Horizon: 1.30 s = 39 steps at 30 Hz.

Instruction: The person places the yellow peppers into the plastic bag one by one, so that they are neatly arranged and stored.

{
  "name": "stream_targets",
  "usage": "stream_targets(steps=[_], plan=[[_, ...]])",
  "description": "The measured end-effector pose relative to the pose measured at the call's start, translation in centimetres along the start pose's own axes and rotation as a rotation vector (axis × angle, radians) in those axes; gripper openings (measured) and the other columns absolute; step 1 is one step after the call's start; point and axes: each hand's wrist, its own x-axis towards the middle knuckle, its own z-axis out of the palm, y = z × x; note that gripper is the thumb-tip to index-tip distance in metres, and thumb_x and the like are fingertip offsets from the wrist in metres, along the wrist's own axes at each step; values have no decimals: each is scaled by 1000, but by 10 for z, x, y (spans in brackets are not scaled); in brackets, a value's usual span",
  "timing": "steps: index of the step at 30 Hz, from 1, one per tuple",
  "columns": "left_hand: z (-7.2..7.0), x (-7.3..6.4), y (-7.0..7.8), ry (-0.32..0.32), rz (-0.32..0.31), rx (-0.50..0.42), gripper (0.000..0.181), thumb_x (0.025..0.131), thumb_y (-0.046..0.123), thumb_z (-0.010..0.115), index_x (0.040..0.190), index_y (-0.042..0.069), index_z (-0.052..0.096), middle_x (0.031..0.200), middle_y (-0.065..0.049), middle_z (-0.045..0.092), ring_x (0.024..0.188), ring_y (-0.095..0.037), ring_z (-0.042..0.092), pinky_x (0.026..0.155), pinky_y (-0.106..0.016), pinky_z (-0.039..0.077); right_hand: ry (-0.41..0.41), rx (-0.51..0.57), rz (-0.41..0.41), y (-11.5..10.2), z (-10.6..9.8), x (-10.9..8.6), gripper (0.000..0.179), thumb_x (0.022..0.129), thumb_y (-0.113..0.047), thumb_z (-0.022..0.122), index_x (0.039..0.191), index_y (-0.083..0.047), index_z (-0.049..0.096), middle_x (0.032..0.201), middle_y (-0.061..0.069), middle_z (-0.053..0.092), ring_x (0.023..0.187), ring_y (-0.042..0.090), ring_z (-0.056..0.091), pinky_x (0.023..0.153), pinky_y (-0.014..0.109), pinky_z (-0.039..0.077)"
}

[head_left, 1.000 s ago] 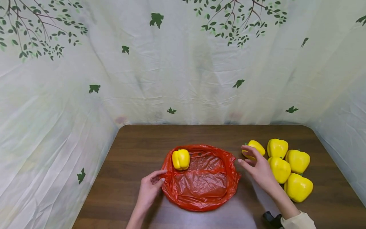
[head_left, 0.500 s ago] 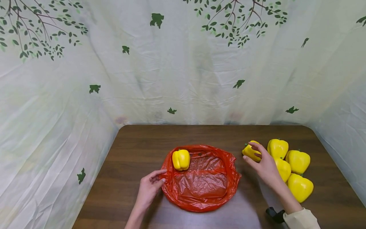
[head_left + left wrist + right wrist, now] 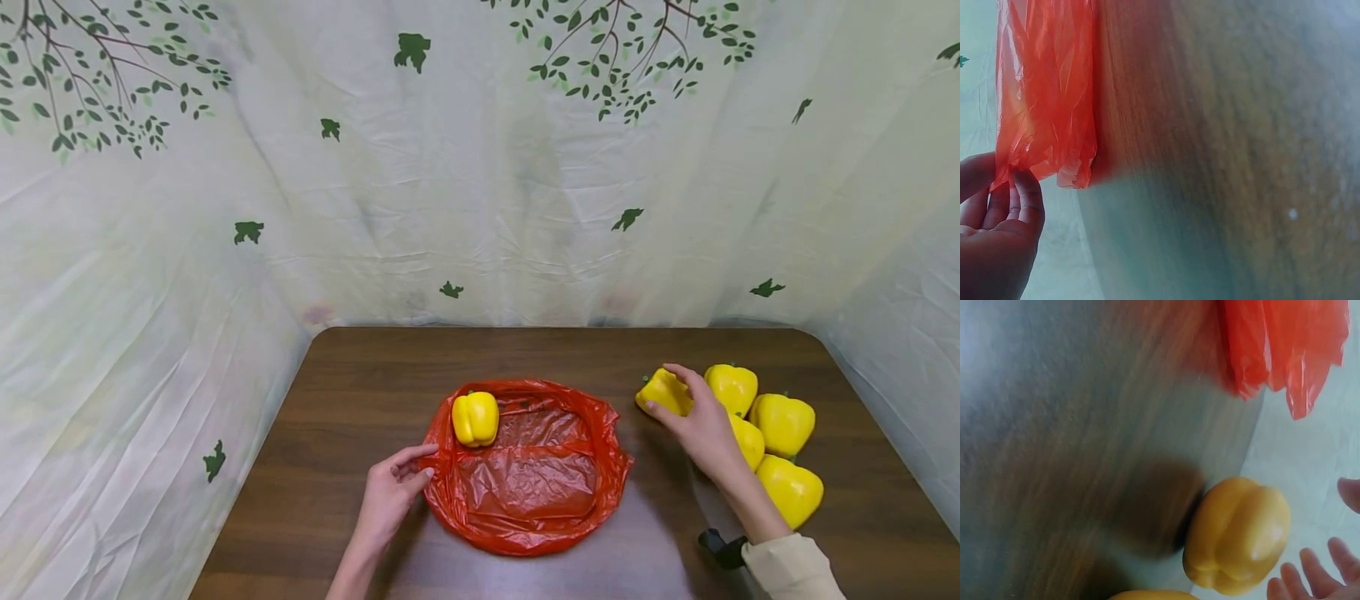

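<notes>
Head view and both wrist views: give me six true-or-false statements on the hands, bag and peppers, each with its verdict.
1. The left hand pinches the edge of the red plastic bag. True.
2. One yellow bell pepper lies inside the bag. True.
3. Three peppers lie outside the bag. False: five do.
4. The right hand is at the outside pepper nearest the bag. True.
5. The bag's mouth is tied closed. False: it is spread open.
6. The bag rests on white cloth. False: it rests on a brown wood-grain table.
</notes>
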Motion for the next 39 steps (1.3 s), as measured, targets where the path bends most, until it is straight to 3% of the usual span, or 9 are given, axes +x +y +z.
stream_targets(steps=[13, 22, 31, 39], plan=[[0, 1, 0, 2, -20, -1, 30, 83, -12, 67, 110, 0, 73, 93, -15, 67, 69, -15, 55, 55, -20, 44, -77, -28, 26, 11, -7, 17, 73, 92, -32, 70, 148, -1, 34, 144, 26, 40, 123, 44, 42, 101, 63, 36], [0, 1, 0, -1, -49, -10, 31, 83, -12, 67, 111, 1, 73, 102, -15, 68, 73, -16, 57, 60, -22, 49, -138, -15, 102, 13, -8, 22, 74, 95, -35, 65, 151, -2, 30, 146, 27, 37, 122, 44, 42, 101, 62, 37], [0, 0, 0, -17, -38, -62, 31, 85, -11, 66, 115, -5, 69, 98, -19, 68, 74, -14, 59, 60, -23, 50, -166, -58, 116, 11, -5, 26, 71, 96, -32, 64, 149, 2, 31, 144, 29, 39, 121, 45, 43, 100, 61, 37], [-1, 0, 0, -14, -47, -81, 30, 85, -11, 65, 115, -5, 69, 99, -19, 68, 73, -14, 58, 58, -23, 49, -192, -101, 163, 15, 1, 30, 78, 95, -42, 62, 151, 1, 28, 144, 31, 39, 119, 46, 44, 99, 61, 38]])
